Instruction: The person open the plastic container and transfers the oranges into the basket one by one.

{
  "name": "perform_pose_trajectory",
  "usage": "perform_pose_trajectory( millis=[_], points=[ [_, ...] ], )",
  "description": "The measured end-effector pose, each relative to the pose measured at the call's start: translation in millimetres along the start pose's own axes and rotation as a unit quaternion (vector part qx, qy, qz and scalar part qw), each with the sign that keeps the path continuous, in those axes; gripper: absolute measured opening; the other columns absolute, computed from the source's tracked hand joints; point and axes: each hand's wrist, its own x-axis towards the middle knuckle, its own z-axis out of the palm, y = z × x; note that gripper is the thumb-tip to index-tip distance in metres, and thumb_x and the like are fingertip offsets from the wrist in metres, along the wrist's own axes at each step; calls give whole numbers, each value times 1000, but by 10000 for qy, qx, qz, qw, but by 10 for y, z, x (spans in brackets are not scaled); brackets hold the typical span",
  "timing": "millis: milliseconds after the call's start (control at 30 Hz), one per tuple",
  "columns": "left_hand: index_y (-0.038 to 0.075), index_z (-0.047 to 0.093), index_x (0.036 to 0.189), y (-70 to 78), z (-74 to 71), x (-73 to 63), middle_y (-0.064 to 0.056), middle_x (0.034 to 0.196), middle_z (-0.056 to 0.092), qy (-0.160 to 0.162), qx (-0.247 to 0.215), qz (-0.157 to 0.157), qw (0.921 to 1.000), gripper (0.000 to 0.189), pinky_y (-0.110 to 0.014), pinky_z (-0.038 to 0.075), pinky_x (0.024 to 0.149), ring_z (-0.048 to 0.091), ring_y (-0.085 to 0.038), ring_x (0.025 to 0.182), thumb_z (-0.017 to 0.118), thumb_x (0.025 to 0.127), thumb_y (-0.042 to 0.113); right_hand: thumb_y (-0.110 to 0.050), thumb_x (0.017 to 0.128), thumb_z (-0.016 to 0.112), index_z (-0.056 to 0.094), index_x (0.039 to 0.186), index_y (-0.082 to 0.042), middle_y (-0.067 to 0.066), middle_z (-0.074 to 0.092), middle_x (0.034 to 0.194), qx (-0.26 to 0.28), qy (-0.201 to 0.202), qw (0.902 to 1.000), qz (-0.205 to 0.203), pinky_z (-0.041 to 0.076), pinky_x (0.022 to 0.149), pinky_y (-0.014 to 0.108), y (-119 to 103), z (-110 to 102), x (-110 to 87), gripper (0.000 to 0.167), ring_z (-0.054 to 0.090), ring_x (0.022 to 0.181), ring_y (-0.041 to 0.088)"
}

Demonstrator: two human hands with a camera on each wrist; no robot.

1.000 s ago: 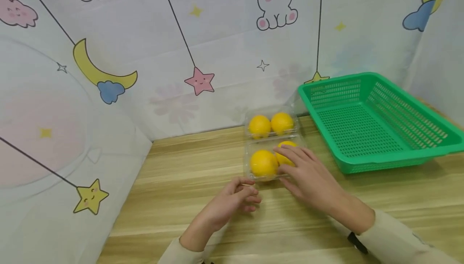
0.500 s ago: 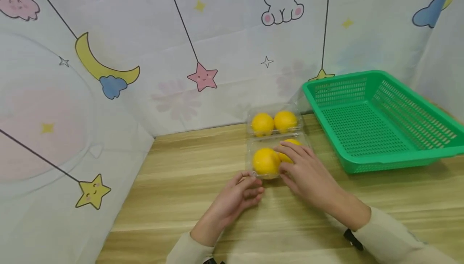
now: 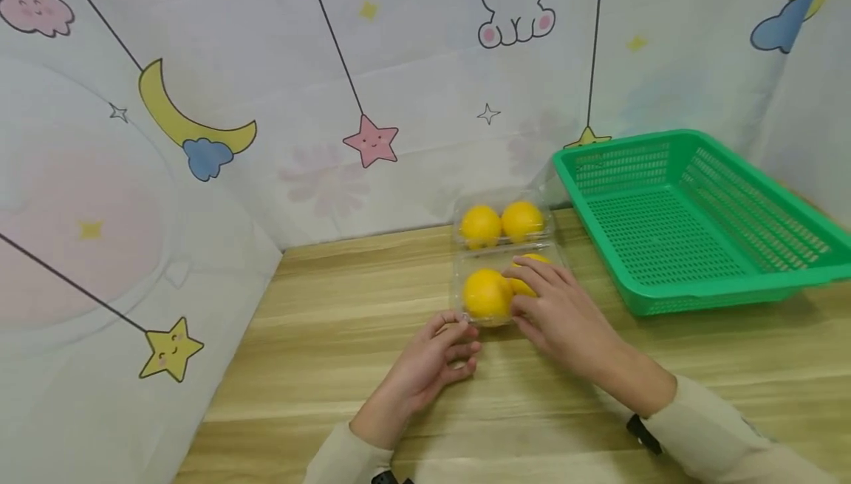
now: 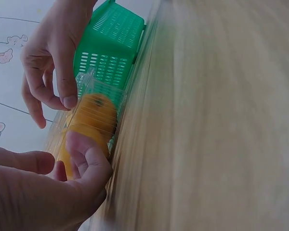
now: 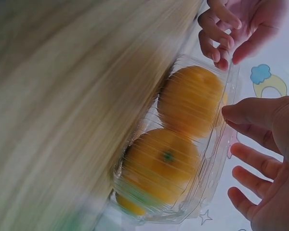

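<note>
A clear plastic fruit box [image 3: 459, 266] lies on the table in two parts, near and far. Two oranges [image 3: 488, 295] sit in the near part, and two more oranges [image 3: 481, 226] in the far one. My left hand [image 3: 432, 358] is at the box's near left corner, fingers loosely bent; whether the fingertips touch the plastic I cannot tell. Over the near right orange, partly covering it, is my right hand [image 3: 568, 318], with its fingers spread and relaxed. In the right wrist view, the tip of one right digit [image 5: 231, 113] lies close to the box's rim.
A green perforated basket [image 3: 665, 236] stands right of the box, tilted in view, with its floor showing. Behind and to the left hangs a pale cloth [image 3: 425, 77] printed with stars, moons and rabbits. The wooden table [image 3: 319, 336] extends left and toward me.
My left hand has moved up and in to the box's near left corner. The right hand stays over the near right orange. The head view has shifted slightly.
</note>
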Motion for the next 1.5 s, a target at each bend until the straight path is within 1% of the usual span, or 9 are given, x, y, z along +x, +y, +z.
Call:
perform_pose_trajectory(
  millis=[233, 467, 567, 700, 800, 1100, 1333, 1500],
  points=[
    [17, 58, 112, 38, -15, 26, -1, 110, 63, 63, 56, -9, 10000, 7, -27, 56, 81, 63, -12, 95, 58, 110, 24, -9, 86, 88, 74, 84, -13, 11, 68, 130, -115, -9, 9999, -47, 43, 113, 59, -3, 10, 39, 15, 51, 143, 38],
    [17, 60, 106, 27, 19, 35, -1, 109, 64, 166, -44, -61, 9998, 5, -27, 58, 82, 64, -10, 93, 58, 109, 20, -8, 87, 86, 72, 85, -14, 9, 68, 126, -136, -25, 9999, -6, 43, 114, 58, -7, 27, -5, 16, 51, 143, 37],
    [16, 60, 105, 25, 29, 33, -1, 111, 65, 168, -54, -49, 9998, 5, -32, 60, 88, 64, -11, 95, 58, 108, 19, -8, 88, 86, 71, 85, -14, 9, 67, 125, -177, 10, 9998, -8, 44, 112, 57, -8, 29, -23, 16, 53, 139, 36],
    [14, 60, 108, 26, 35, 25, -2, 112, 64, 120, -91, -31, 9999, 4, -43, 59, 99, 63, -13, 99, 59, 107, 18, -8, 89, 85, 70, 84, -14, 7, 67, 122, -214, 47, 9998, -14, 46, 107, 54, -12, 34, -37, 16, 56, 132, 34],
    [14, 59, 109, 30, 44, 16, -2, 112, 63, 102, -124, -53, 9999, 4, -48, 57, 103, 62, -13, 100, 59, 107, 17, -8, 89, 85, 70, 85, -15, 6, 66, 121, -219, 47, 9997, -19, 47, 104, 52, -18, 40, -50, 16, 57, 129, 33],
    [13, 58, 109, 79, 71, 30, -3, 113, 64, 134, -168, -98, 9997, 4, -50, 55, 106, 60, -16, 103, 57, 108, 17, -9, 90, 84, 69, 88, -14, 6, 64, 117, -334, 198, 9992, -57, 47, 100, 51, -7, 51, -25, 16, 57, 121, 32],
    [14, 58, 104, 80, 68, 37, -2, 111, 64, 205, -192, -167, 9995, 6, -50, 55, 105, 58, -16, 103, 54, 108, 15, -9, 92, 82, 70, 89, -13, 6, 63, 114, -271, 318, 9991, -54, 48, 100, 51, -18, 47, -2, 13, 57, 122, 33],
    [13, 58, 105, 76, 74, 44, -2, 110, 63, 176, -157, -167, 9996, 6, -49, 56, 104, 60, -17, 103, 52, 108, 16, -9, 88, 86, 72, 87, -14, 6, 63, 115, -185, 366, 9992, 25, 48, 99, 51, -13, 31, -12, 15, 56, 123, 33]
  ],
)
